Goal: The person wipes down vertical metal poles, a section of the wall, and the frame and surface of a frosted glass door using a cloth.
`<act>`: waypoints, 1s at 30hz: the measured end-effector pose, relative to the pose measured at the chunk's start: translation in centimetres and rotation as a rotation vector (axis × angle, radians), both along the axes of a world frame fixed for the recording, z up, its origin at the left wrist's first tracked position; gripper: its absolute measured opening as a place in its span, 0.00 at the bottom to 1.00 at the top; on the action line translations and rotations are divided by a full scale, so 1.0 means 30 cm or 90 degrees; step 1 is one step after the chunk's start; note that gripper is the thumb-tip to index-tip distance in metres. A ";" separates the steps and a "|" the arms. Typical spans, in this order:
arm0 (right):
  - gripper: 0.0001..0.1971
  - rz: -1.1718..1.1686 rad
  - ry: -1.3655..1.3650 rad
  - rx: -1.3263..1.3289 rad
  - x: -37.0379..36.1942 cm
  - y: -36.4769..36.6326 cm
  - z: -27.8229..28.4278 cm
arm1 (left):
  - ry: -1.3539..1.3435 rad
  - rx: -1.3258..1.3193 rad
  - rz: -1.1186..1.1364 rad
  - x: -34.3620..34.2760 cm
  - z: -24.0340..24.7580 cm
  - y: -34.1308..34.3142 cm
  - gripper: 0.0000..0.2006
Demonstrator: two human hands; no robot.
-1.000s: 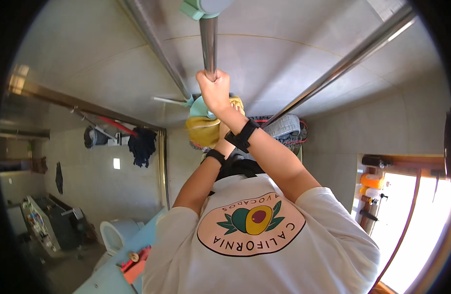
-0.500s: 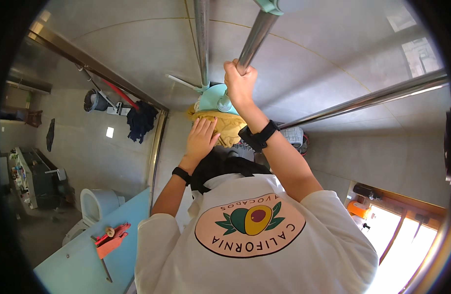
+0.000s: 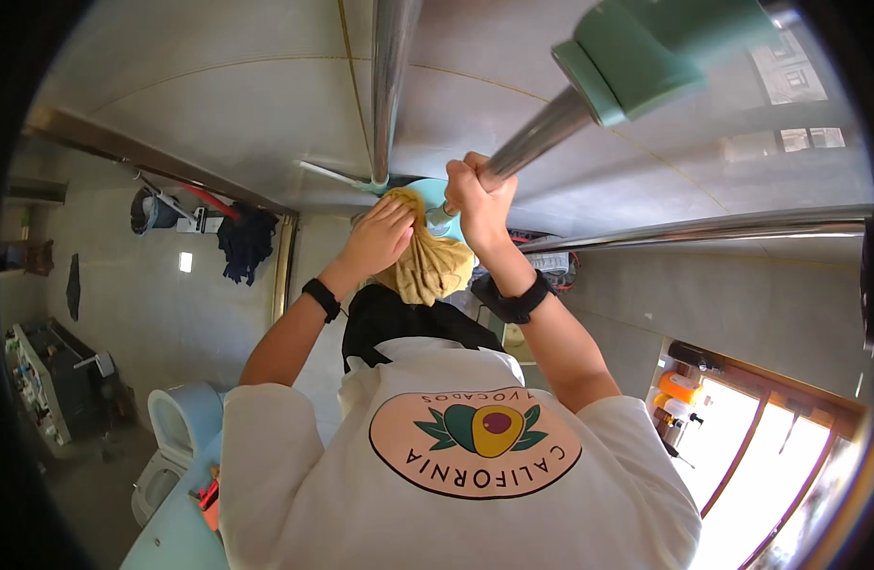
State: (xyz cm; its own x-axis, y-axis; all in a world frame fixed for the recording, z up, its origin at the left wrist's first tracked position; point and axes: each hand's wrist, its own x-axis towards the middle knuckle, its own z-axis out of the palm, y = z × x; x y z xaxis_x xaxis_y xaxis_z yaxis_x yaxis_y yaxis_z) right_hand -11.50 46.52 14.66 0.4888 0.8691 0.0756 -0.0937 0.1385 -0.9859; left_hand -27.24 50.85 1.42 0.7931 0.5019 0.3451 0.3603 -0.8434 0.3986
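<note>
My right hand is wrapped round a shiny metal pole that slants up to the right. A mint-green fitting sits at the pole's upper end, close to the camera. Its lower end goes into a mint-green socket on a pale green piece behind my hands. A yellow cloth hangs bunched in front of that piece. My left hand is closed over the cloth's upper left part, its fingertips partly lost in the folds.
A second upright metal pole stands by the tiled wall, and a metal rail runs off to the right. Mops and a dark bucket lie left. A toilet is lower left; bottles stand by the bright window.
The pole's top has swung right and nearer, with my right hand lower on the picture. My left hand has moved up the yellow cloth, which is now bunched and hangs in folds.
</note>
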 end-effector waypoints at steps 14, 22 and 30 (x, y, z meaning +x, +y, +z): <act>0.16 -0.036 -0.103 -0.040 0.105 -0.087 -0.009 | -0.080 -0.382 -0.454 0.406 -0.124 0.159 0.05; 0.16 -0.068 -0.120 -0.042 0.135 -0.116 -0.032 | -0.070 -0.682 -0.571 0.577 -0.149 0.097 0.10; 0.16 -0.120 -0.113 -0.013 0.074 -0.074 -0.027 | -0.092 -0.642 -0.377 0.410 -0.063 0.091 0.24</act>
